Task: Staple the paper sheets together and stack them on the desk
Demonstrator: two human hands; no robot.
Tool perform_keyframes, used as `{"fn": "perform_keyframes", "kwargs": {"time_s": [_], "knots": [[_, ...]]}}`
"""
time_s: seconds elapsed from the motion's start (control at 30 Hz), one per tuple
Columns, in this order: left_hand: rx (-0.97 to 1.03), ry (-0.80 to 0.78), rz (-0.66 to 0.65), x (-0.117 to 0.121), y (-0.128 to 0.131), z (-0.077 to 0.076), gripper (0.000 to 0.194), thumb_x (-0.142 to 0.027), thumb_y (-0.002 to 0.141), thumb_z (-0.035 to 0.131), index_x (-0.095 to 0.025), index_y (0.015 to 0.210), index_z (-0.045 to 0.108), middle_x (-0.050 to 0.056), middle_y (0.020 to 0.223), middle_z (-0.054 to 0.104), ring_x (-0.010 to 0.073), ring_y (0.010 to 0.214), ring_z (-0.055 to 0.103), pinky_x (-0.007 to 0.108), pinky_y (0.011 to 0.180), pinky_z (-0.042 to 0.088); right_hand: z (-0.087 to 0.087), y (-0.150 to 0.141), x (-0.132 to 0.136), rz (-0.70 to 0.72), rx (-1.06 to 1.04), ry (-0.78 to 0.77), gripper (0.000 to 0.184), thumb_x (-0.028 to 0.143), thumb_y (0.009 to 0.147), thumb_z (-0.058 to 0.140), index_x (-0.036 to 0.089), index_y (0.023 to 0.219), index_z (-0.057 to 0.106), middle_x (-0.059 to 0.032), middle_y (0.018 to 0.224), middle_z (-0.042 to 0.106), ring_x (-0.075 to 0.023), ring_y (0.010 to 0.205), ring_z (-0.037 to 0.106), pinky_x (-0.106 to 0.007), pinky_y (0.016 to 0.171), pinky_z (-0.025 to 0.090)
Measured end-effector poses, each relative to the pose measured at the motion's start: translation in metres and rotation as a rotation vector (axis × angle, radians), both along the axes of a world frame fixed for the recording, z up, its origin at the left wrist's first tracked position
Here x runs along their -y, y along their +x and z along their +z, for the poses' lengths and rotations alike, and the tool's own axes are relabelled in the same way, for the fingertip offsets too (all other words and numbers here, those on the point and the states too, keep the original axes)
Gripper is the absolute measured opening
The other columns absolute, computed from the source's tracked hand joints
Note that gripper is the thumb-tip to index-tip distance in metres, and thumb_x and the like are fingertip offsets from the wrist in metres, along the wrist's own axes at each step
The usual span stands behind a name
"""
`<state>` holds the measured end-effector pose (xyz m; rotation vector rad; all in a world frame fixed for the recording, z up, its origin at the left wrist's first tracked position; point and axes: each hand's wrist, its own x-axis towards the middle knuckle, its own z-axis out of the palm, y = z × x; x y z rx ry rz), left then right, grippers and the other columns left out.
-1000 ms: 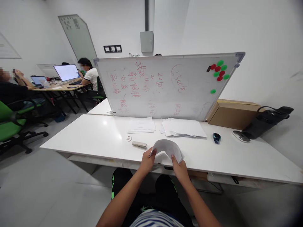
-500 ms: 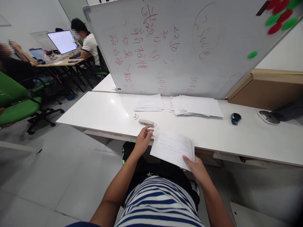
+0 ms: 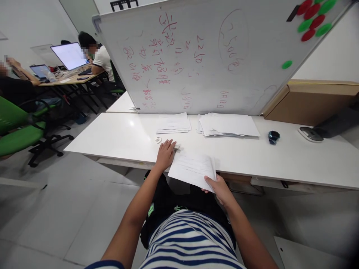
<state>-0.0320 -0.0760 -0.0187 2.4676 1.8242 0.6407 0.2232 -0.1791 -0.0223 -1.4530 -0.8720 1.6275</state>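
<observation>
Wears a navy-and-white striped top (image 3: 188, 243) with plain navy sleeve edge (image 3: 106, 264), green-marked black trousers (image 3: 199, 203) beyond the striped top, green drawstring (image 3: 181, 208) beside its hem. Leaves left hand (image 3: 166, 154) and right hand (image 3: 220, 187) bare.

White desk (image 3: 92, 138) under and ahead of the hands (image 3: 165, 155), glossy top, bright glare spot (image 3: 131, 123) ahead-left of them. Shelf (image 3: 308, 186) under its front edge, right side. Whiteboard (image 3: 207, 74) stands tilted beyond the hands, red writing, red and green magnets (image 3: 308, 35) top right. Plain white wall (image 3: 333, 56) right of it. Floor (image 3: 92, 213) below and left: grey, smooth, thin seams. Green chair (image 3: 22, 134) far left, black wheeled base. Past it, wood-top table (image 3: 70, 78), black legs, lit monitor (image 3: 70, 56), laptop (image 3: 40, 71); two people seated there. Blue bin (image 3: 80, 118) on floor nearby. Indoor light, fairly even.
</observation>
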Motion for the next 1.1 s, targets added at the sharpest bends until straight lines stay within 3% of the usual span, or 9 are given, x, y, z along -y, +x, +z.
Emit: {"fn": "perform_keyframes", "kwargs": {"time_s": [0.23, 0.33, 0.5, 0.63, 0.73, 0.87, 1.1], "knots": [[0.045, -0.015, -0.052, -0.001, -0.006, -0.005, 0.055, -0.009, 0.087, 0.034, -0.024, 0.14, 0.038, 0.003, 0.15, 0.035, 0.0216, 0.142, 0.022, 0.046, 0.114, 0.022, 0.001, 0.003, -0.005, 0.044, 0.041, 0.012, 0.026, 0.024, 0.081, 0.059, 0.011, 0.103, 0.053, -0.0052, 0.066, 0.068, -0.0188, 0.051, 0.064, -0.027, 0.043, 0.05], [0.117, 0.023, -0.047, -0.002, -0.008, -0.002, 0.051, -0.009, 0.087, 0.034, -0.024, 0.135, 0.045, 0.003, 0.147, 0.04, 0.0222, 0.142, 0.022, 0.048, 0.113, 0.024, -0.002, 0.005, -0.008, 0.047, 0.054, 0.025, 0.028, 0.025, 0.081, 0.059, 0.01, 0.104, 0.053, -0.006, 0.067, 0.068, -0.0192, 0.051, 0.064, -0.028, 0.044, 0.05], [0.241, 0.144, 0.01, -0.023, 0.001, 0.029, 0.034, -0.027, 0.095, 0.033, -0.025, 0.12, 0.056, 0.003, 0.134, 0.055, 0.0208, 0.137, 0.032, 0.046, 0.112, 0.027, 0.0, 0.005, -0.008, 0.042, 0.085, 0.017, 0.03, 0.024, 0.08, 0.059, 0.01, 0.106, 0.053, -0.0044, 0.065, 0.068, -0.0194, 0.05, 0.064, -0.029, 0.044, 0.05], [0.161, 0.065, -0.029, -0.062, 0.019, 0.048, 0.038, -0.04, 0.096, 0.033, -0.022, 0.118, 0.059, 0.006, 0.133, 0.055, 0.0234, 0.137, 0.032, 0.044, 0.112, 0.027, 0.0, 0.002, -0.004, 0.047, 0.063, 0.008, 0.031, 0.025, 0.079, 0.061, 0.012, 0.106, 0.054, -0.0036, 0.066, 0.068, -0.0188, 0.05, 0.064, -0.028, 0.044, 0.051], [0.029, -0.075, -0.024, -0.086, 0.028, 0.041, 0.048, -0.051, 0.092, 0.036, -0.02, 0.124, 0.056, 0.01, 0.145, 0.041, 0.03, 0.142, 0.018, 0.05, 0.114, 0.019, -0.005, 0.002, 0.001, 0.044, 0.041, 0.034, 0.029, 0.027, 0.079, 0.061, 0.012, 0.103, 0.053, -0.0041, 0.067, 0.068, -0.0183, 0.051, 0.064, -0.027, 0.043, 0.05], [-0.003, -0.228, 0.016, -0.098, 0.03, 0.022, 0.063, -0.06, 0.09, 0.03, -0.018, 0.132, 0.049, 0.012, 0.153, 0.025, 0.0323, 0.144, 0.009, 0.052, 0.114, 0.015, -0.008, 0.004, 0.004, 0.022, 0.037, 0.039, 0.03, 0.029, 0.079, 0.062, 0.012, 0.102, 0.054, -0.0047, 0.067, 0.068, -0.0187, 0.051, 0.064, -0.028, 0.043, 0.051], [0.048, -0.209, 0.004, -0.097, 0.028, 0.013, 0.065, -0.064, 0.088, 0.029, -0.02, 0.133, 0.048, 0.009, 0.156, 0.018, 0.0315, 0.144, 0.006, 0.052, 0.114, 0.015, -0.003, 0.006, 0.001, 0.036, 0.06, 0.024, 0.036, 0.028, 0.079, 0.061, 0.011, 0.11, 0.054, -0.0037, 0.065, 0.067, -0.0182, 0.049, 0.063, -0.029, 0.045, 0.052]]}}
